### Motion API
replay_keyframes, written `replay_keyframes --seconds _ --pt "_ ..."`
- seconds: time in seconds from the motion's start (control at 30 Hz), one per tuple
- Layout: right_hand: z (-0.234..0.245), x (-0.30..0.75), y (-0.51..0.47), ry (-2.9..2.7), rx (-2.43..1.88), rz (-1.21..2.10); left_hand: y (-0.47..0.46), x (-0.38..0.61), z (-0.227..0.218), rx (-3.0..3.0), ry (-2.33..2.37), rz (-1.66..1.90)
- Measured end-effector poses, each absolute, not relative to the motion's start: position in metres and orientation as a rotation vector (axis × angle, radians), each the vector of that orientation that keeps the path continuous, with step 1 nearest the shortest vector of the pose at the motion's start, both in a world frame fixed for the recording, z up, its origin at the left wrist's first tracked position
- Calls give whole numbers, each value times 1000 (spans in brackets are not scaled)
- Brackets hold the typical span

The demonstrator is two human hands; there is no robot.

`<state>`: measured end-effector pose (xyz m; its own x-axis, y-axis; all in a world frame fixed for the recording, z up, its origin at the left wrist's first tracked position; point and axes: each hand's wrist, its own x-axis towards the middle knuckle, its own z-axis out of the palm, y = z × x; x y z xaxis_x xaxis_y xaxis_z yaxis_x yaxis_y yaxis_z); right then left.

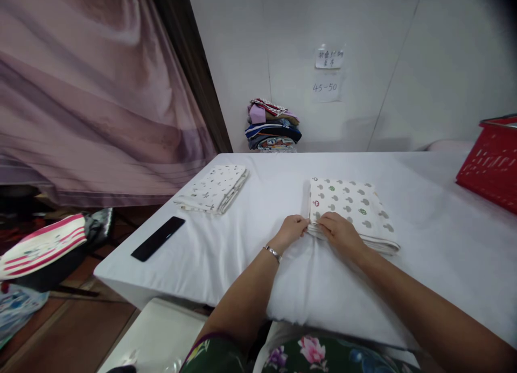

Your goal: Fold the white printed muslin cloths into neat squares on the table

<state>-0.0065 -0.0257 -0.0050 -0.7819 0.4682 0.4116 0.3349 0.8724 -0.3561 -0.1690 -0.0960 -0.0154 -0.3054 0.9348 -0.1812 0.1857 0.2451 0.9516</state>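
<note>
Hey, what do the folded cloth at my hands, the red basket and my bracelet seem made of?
Folded cloth: matte printed fabric, perhaps cotton, with soft layered edges. Red basket: likely smooth moulded plastic, judging by its perforated-looking wall. Bracelet: apparently metal, silvery and shiny.

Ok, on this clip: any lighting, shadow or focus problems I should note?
Head view: a dark blur covers the top right corner; soft shadows fall low on the pale wall; a faint glint shows on the black phone; the left hand, right hand and folded cloth are evenly lit and readable.
</note>
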Motion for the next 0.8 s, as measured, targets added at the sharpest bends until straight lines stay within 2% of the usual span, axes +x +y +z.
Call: replay_keyframes --seconds 0.1,0.3,0.47,0.7,0.8 --pt "-10 -9 -28 -2479 -619 393 -95 -171 -17 1043 1675 1126" --pt "-15 -16 -34 -2553 -551 184 -94 -168 -14 1061 1812 1041" --pt "-10 13 -33 -2528 -489 242 -93 -166 -16 1179 1913 1012" --pt "-19 120 -15 -2339 -832 89 -92 -165 -16 1203 1966 993" --pt "-30 147 -11 -2192 -1016 182 -91 -165 -17 1189 1971 997"
